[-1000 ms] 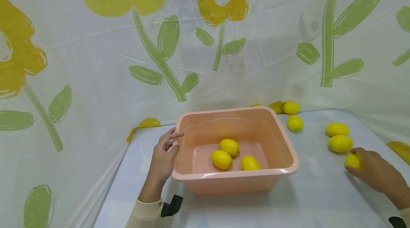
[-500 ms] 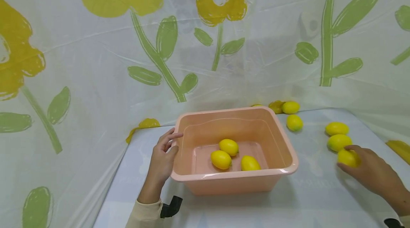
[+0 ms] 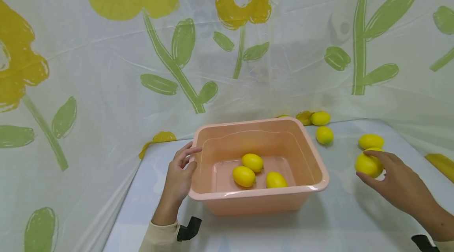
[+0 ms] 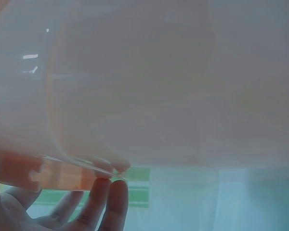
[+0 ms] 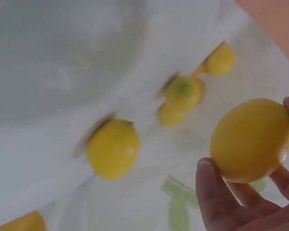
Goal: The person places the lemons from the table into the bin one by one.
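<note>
A pink plastic tub (image 3: 260,201) stands on the table with three lemons inside: one farther back (image 3: 252,163), one at the left (image 3: 244,176) and one near the front wall (image 3: 276,180). My left hand (image 3: 179,175) holds the tub's left rim, its index finger reaching over the edge. To the right of the tub, my right hand (image 3: 402,187) grips a lemon (image 3: 368,165) between thumb and fingers. The right wrist view shows this lemon (image 5: 252,140) up close, raised off the table. Behind it, another lemon (image 3: 376,149) is mostly hidden.
A loose lemon (image 3: 371,141) lies behind the held one. Two more, one nearer (image 3: 324,135) and one farther (image 3: 320,118), lie past the tub's right back corner. A white flower-printed sheet (image 3: 283,86) hangs behind the table (image 3: 340,220).
My right hand has moved left with its lemon, lifting it in front of the lemon behind. My left hand stays on the tub's rim.
</note>
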A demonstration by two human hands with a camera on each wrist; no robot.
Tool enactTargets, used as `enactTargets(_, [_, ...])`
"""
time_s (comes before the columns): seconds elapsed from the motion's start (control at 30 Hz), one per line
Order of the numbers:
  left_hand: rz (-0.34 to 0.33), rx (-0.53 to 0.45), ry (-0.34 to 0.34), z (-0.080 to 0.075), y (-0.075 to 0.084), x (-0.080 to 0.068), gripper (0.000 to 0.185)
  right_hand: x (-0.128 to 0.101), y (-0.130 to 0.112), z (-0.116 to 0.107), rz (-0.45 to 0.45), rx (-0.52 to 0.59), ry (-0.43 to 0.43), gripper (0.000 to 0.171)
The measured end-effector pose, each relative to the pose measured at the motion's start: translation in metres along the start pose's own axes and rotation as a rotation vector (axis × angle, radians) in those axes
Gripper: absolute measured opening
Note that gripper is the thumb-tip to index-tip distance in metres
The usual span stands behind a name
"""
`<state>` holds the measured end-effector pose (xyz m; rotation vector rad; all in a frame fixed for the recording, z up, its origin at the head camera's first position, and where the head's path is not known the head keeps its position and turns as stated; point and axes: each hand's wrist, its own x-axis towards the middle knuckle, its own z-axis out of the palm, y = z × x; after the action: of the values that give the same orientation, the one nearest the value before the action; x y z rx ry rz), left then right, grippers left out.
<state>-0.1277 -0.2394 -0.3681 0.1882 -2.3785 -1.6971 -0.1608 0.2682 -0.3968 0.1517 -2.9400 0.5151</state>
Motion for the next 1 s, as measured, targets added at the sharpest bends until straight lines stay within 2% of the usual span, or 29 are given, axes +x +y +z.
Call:
enactTargets(0.43, [0.019,0.001,0.002,0.0,-0.001,0.001,0.037,-0.01,-0.051,-0.015,-0.181,0.099,0.219,0.066])
enactTargets(0.8, [0.012,-0.015,0.001,0.0,0.0,0.0,0.036,-0.013,-0.08,-0.024,-0.305,0.148,0.3,0.072])
enactTargets(1.0, [0.013,-0.006,0.0,-0.001,0.001,-0.001,0.036,-0.011,-0.091,-0.026,-0.357,0.161,0.315,0.073])
